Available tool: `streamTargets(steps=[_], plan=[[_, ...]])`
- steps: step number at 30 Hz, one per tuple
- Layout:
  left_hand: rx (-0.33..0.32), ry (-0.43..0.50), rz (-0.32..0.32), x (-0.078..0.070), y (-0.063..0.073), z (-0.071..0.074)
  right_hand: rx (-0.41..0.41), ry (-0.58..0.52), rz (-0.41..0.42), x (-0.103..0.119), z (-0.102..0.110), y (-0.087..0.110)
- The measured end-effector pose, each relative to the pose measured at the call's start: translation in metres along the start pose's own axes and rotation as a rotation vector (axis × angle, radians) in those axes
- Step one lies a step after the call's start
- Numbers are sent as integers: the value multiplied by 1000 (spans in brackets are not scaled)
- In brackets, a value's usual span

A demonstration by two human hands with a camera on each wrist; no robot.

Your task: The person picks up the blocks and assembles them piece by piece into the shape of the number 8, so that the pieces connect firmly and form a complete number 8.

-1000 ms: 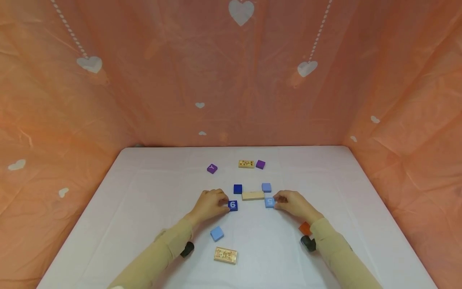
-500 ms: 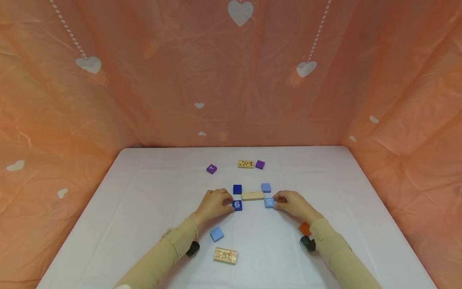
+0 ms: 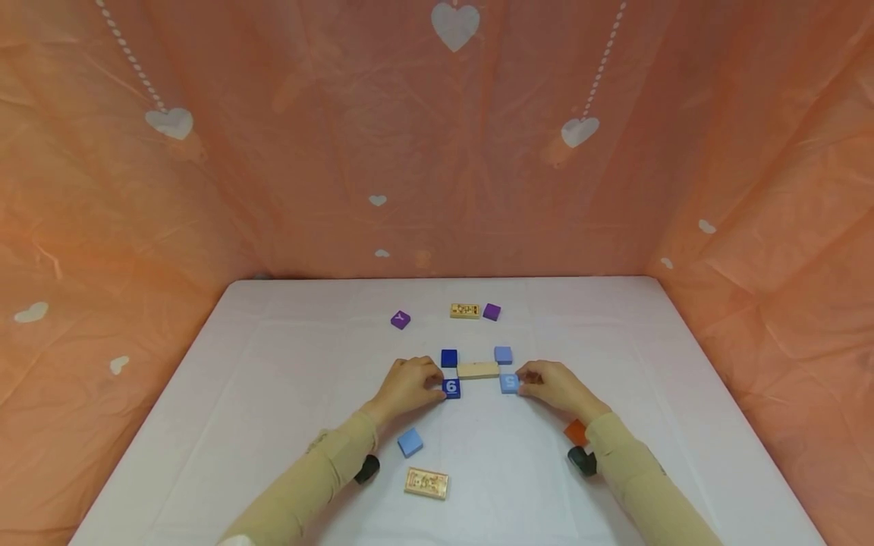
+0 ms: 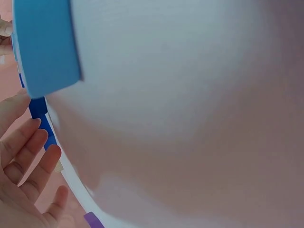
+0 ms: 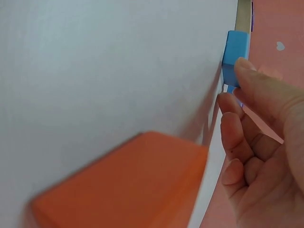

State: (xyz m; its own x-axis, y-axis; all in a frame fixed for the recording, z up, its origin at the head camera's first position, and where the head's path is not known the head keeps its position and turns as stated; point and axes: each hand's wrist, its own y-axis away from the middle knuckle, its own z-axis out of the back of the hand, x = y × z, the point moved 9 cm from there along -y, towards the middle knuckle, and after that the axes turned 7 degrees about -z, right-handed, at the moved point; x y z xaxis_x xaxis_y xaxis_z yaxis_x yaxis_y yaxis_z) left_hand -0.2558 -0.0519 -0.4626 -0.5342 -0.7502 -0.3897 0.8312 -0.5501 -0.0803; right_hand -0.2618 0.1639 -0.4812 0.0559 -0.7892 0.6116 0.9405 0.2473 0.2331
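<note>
Now, orange block [image 3: 575,432]: partly hidden by sleeve [image 3: 642,478], lower right
Left hand [image 3: 407,384]: pinching 6 block [image 3: 451,389], navy
Right hand [image 3: 554,385]: pinching 5 block [image 3: 508,384], pale blue

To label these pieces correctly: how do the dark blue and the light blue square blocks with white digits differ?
The left hand pinches the dark blue block, the right hand the light blue block. The dark blue block lies by the left end of the pale wooden bar, the light blue block by its right end. Both are square, with white digits.

Booth-like space, orange drapes [image 3: 328,167], white table [image 3: 505,470]
</note>
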Motion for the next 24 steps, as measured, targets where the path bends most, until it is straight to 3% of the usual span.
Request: streamTargets(steps=[24], plan=[[-33, -4, -2, 0, -1, 2, -12, -1, 11, 2, 0, 1]])
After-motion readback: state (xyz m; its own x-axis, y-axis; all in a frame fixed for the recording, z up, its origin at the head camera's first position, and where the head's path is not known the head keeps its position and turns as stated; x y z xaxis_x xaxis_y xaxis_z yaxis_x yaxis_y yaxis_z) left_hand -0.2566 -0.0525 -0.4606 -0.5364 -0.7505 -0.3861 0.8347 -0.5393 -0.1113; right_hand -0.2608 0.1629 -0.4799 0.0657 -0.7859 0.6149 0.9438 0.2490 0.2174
